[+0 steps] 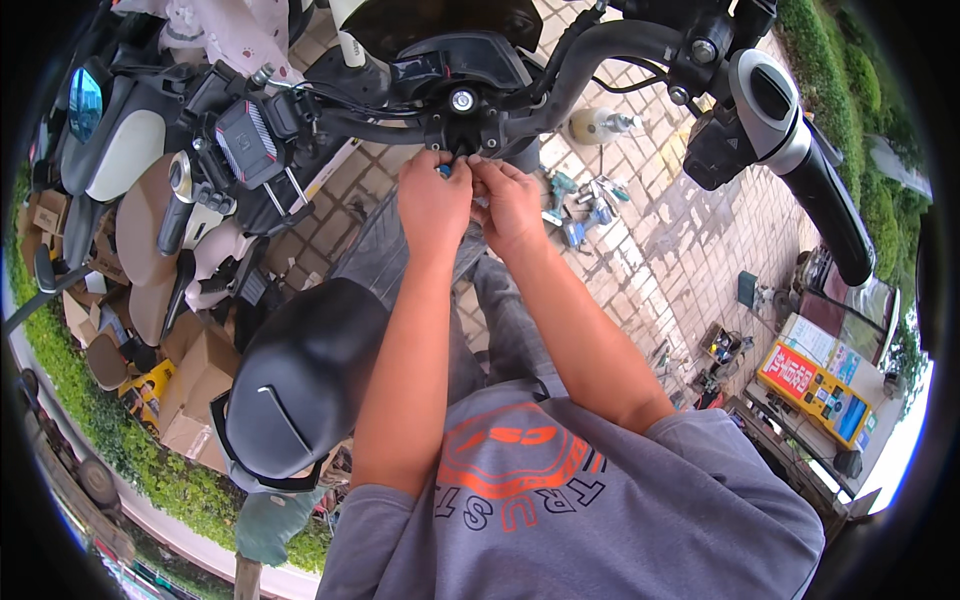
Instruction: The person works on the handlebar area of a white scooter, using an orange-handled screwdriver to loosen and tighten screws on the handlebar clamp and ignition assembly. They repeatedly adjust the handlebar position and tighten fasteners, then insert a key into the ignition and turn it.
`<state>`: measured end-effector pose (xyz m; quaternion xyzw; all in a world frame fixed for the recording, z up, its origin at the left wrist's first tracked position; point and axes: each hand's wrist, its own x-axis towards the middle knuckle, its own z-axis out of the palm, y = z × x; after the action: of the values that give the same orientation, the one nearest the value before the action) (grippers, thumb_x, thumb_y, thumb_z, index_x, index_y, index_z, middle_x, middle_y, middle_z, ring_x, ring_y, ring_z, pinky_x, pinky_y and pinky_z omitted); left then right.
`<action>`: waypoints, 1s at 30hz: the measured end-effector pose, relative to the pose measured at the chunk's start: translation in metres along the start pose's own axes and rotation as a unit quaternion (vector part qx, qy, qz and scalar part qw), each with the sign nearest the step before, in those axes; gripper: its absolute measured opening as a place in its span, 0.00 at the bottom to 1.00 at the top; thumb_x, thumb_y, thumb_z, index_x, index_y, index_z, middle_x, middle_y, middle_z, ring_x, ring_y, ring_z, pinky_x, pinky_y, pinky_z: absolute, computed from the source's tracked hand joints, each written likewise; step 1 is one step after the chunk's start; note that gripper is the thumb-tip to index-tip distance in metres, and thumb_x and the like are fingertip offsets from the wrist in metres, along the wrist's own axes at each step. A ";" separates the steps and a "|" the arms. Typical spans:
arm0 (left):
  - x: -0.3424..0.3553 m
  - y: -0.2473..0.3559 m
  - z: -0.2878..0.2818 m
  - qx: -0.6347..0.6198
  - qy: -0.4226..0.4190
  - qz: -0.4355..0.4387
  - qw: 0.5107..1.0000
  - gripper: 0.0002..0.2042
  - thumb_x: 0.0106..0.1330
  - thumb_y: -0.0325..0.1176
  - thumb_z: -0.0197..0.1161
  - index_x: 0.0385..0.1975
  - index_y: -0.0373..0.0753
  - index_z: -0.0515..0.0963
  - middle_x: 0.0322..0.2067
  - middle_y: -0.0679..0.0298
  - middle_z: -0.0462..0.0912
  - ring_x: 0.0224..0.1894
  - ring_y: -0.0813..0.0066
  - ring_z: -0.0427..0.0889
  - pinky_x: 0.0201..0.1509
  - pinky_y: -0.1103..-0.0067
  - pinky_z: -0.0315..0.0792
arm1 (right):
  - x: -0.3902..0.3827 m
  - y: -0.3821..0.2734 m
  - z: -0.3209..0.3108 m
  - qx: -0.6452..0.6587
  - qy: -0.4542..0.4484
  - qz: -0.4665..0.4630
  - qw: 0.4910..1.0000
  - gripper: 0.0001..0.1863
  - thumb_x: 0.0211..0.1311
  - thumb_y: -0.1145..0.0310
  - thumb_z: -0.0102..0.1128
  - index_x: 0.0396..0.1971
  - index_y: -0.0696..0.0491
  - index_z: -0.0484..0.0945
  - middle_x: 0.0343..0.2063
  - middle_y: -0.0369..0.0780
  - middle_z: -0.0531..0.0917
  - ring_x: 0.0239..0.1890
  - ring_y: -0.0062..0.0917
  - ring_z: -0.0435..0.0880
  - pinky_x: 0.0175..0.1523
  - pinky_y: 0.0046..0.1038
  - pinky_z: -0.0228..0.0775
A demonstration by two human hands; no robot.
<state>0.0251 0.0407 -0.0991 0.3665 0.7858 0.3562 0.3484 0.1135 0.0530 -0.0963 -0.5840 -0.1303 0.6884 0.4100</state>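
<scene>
Far left of frame: cardboard boxes (195, 385) are stacked beside a hedge, with parked scooter bodies above them. Left of centre: a phone holder (246, 142) is clamped on the black handlebar (600, 45), and a black scooter seat (310, 375) lies below it. Upper centre: the left hand (433, 200) is closed, fingertips pinching a small blue-tipped tool (444, 171) directly under the handlebar clamp (462, 100). The right hand (508, 205) sits just beside it, touching it, fingers curled onto the same spot; whether it grips anything cannot be determined. Right of centre: hand tools (585, 205) and a spray bottle (600, 125) lie on the brick paving (680, 250). Upper right: the right handlebar grip (835, 210) with its silver switch housing (770, 105).
</scene>
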 end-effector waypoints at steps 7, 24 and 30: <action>0.010 -0.009 0.000 -0.273 -0.122 -0.113 0.948 0.07 0.59 0.29 0.62 0.30 0.31 0.76 0.33 0.58 0.77 0.36 0.68 0.77 0.38 0.76 0.71 | -0.001 0.003 -0.002 -0.057 0.016 -0.034 0.998 0.08 0.56 0.68 0.64 0.28 0.58 0.80 0.20 0.31 0.76 0.21 0.11 0.68 0.21 0.15 0.56; 0.013 0.005 0.003 -0.295 -0.077 -0.163 0.938 0.10 0.62 0.31 0.61 0.31 0.26 0.77 0.28 0.58 0.80 0.28 0.77 0.76 0.32 0.78 0.70 | 0.001 0.017 0.006 -0.401 0.108 -0.369 0.831 0.09 0.53 0.69 0.62 0.28 0.60 0.80 0.20 0.45 0.76 0.24 0.36 0.77 0.31 0.32 0.68; 0.014 0.002 0.001 -0.262 -0.082 -0.159 0.948 0.11 0.62 0.31 0.60 0.30 0.26 0.78 0.26 0.58 0.81 0.27 0.76 0.76 0.31 0.77 0.70 | 0.006 0.014 0.007 -0.431 0.122 -0.427 0.785 0.09 0.52 0.68 0.62 0.25 0.59 0.80 0.22 0.46 0.79 0.24 0.41 0.78 0.30 0.35 0.69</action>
<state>0.0199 0.0534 -0.1027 0.1609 0.6816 0.4580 0.5475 0.1009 0.0504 -0.1077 -0.6639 -0.5986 0.2374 0.3801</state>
